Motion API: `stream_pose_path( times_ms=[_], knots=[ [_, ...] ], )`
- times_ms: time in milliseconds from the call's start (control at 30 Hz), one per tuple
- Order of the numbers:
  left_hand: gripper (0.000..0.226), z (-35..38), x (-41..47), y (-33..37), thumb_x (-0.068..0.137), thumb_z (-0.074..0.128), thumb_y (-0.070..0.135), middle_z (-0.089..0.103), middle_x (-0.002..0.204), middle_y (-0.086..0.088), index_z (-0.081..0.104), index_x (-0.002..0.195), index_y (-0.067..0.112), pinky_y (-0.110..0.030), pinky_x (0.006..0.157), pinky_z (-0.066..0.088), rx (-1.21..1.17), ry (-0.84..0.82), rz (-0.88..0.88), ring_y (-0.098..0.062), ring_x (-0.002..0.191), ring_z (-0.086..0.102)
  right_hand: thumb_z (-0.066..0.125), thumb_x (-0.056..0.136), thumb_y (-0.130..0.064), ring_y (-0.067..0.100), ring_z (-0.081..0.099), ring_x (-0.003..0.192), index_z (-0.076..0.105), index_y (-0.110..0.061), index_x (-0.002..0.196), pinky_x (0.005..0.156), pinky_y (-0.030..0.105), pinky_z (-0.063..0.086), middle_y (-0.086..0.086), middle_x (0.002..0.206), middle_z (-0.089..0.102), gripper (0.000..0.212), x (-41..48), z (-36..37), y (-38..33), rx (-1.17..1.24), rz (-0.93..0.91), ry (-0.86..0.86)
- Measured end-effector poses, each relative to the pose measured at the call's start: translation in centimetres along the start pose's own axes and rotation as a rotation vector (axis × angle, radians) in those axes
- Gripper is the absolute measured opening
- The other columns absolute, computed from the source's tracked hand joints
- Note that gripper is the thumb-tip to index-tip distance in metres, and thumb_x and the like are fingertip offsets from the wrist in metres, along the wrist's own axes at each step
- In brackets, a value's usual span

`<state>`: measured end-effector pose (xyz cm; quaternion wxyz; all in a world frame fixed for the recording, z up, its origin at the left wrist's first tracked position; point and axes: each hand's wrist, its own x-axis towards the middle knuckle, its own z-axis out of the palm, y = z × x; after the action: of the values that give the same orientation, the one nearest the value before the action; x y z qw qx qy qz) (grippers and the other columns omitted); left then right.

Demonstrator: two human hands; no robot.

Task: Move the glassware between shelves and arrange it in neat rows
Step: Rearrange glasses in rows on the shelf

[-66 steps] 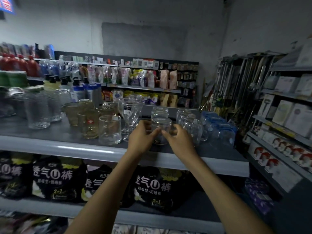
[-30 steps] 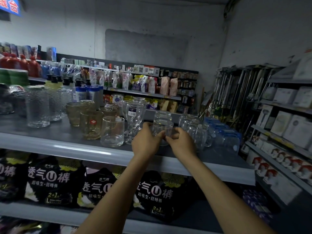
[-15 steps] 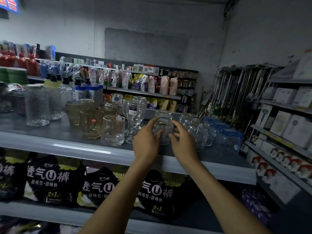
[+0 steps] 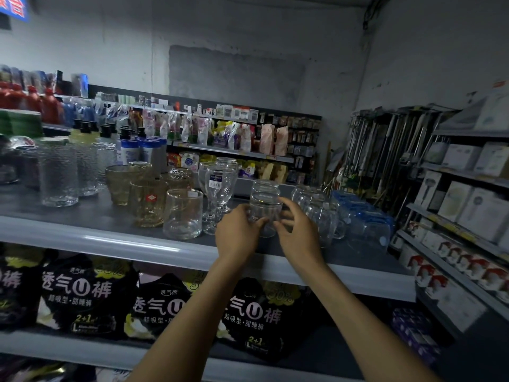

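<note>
A small clear glass (image 4: 265, 206) stands on the grey top shelf (image 4: 110, 239), with another like it just behind. My left hand (image 4: 237, 235) cups its lower left side, thumb on the glass. My right hand (image 4: 298, 238) closes round its right side, fingers loosely curled. To the left stand stemmed goblets (image 4: 219, 188), a clear tumbler (image 4: 183, 213), amber glasses (image 4: 148, 205) and tall textured glasses (image 4: 57, 177). To the right are handled glass mugs (image 4: 316, 210).
Blue-wrapped packs of glasses (image 4: 363, 221) lie at the shelf's right end. Black packets (image 4: 82, 293) fill the shelf below. A side rack with white boxes (image 4: 468, 205) stands on the right. Bottles crowd the far left behind the glassware.
Both hands have dropped lower on the glass and closed in round its base after spreading their fingers half a second ago. The glass stays on the shelf.
</note>
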<state>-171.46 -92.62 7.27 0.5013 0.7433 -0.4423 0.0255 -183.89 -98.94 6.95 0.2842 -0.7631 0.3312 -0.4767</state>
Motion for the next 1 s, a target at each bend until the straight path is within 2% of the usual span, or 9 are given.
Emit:
stream_pose_path(
  times_ms=[167,300,400,500,567,667,767,867,1000],
  knots=[
    [0.052,0.0,-0.1,0.1,0.093,0.07,0.049,0.073,0.126,-0.002,0.063,0.135,0.02,-0.038,0.091,0.053,0.027,0.001,0.002,-0.024,0.114,0.069,0.065,0.098,-0.003,0.005,0.06,0.106,0.049,-0.037,0.147,0.077,0.012,0.047,-0.01,0.123,0.058,0.062,-0.1,-0.1,-0.1,-0.006,0.006,-0.009],
    [0.054,-0.1,0.1,0.0,0.093,0.072,0.048,0.073,0.125,-0.005,0.061,0.136,0.017,-0.039,0.091,0.053,0.024,-0.022,-0.015,-0.026,0.114,0.069,0.062,0.098,0.0,0.008,0.064,0.108,0.051,-0.039,0.145,0.083,0.026,0.058,-0.004,0.13,0.062,0.062,-0.1,0.1,0.0,-0.011,-0.008,0.032],
    [0.052,-1.3,-0.1,0.3,0.094,0.073,0.038,0.072,0.124,-0.01,0.057,0.135,0.011,-0.042,0.093,0.055,-0.105,-0.047,-0.041,-0.028,0.111,0.068,0.059,0.1,-0.002,0.005,0.063,0.106,0.052,-0.036,0.144,0.072,0.015,0.051,-0.005,0.122,0.063,0.057,-0.5,0.0,-0.4,-0.005,-0.011,0.078],
    [0.043,-3.3,-1.7,0.6,0.097,0.071,0.032,0.072,0.121,-0.005,0.06,0.134,0.013,-0.042,0.094,0.058,-0.191,-0.075,0.05,-0.019,0.108,0.068,0.061,0.1,-0.007,0.0,0.061,0.101,0.056,-0.033,0.138,0.071,0.011,0.049,-0.009,0.114,0.062,0.046,-1.0,-0.3,-1.2,0.023,-0.031,0.145],
    [0.037,-4.9,-3.3,0.1,0.097,0.07,0.032,0.073,0.116,0.002,0.064,0.13,0.019,-0.041,0.09,0.059,-0.172,-0.081,0.166,-0.012,0.104,0.068,0.064,0.099,-0.01,-0.001,0.061,0.102,0.056,-0.037,0.13,0.079,0.018,0.056,-0.01,0.114,0.061,0.042,-1.5,-0.3,-1.6,0.067,-0.065,0.174],
    [0.031,-8.7,-5.3,-1.7,0.097,0.065,0.03,0.069,0.118,0.007,0.063,0.127,0.024,-0.04,0.083,0.059,-0.023,0.023,0.371,-0.012,0.102,0.067,0.066,0.098,-0.014,0.013,0.061,0.109,0.062,-0.024,0.127,0.087,0.035,0.06,-0.006,0.123,0.055,0.032,-2.6,0.4,-2.3,-0.073,-0.219,0.223],
    [0.036,-13.0,-5.1,-3.8,0.093,0.066,0.026,0.065,0.123,0.0,0.06,0.128,0.023,-0.039,0.077,0.057,0.27,0.205,0.518,-0.022,0.101,0.065,0.068,0.095,-0.012,0.014,0.06,0.099,0.068,-0.017,0.121,0.079,0.038,0.059,-0.003,0.116,0.055,0.027,-4.5,3.0,-5.2,-0.12,-0.418,0.229],
    [0.058,-15.4,-2.9,-5.5,0.09,0.074,0.026,0.056,0.139,-0.012,0.052,0.143,0.02,-0.042,0.091,0.055,0.499,0.189,0.405,-0.031,0.118,0.059,0.066,0.097,-0.019,0.015,0.063,0.096,0.061,-0.023,0.131,0.078,0.031,0.056,-0.003,0.119,0.058,0.035,-5.7,6.5,-9.7,-0.217,-0.455,0.071],
    [0.062,-16.2,-1.2,-6.8,0.091,0.074,0.03,0.042,0.148,-0.011,0.047,0.148,0.028,-0.046,0.095,0.057,0.521,0.054,0.336,-0.032,0.129,0.051,0.061,0.1,-0.019,0.026,0.059,0.119,0.032,-0.032,0.157,0.094,0.04,0.054,0.004,0.142,0.051,0.066,-4.9,10.3,-12.0,-0.319,-0.303,-0.107]
  ],
)
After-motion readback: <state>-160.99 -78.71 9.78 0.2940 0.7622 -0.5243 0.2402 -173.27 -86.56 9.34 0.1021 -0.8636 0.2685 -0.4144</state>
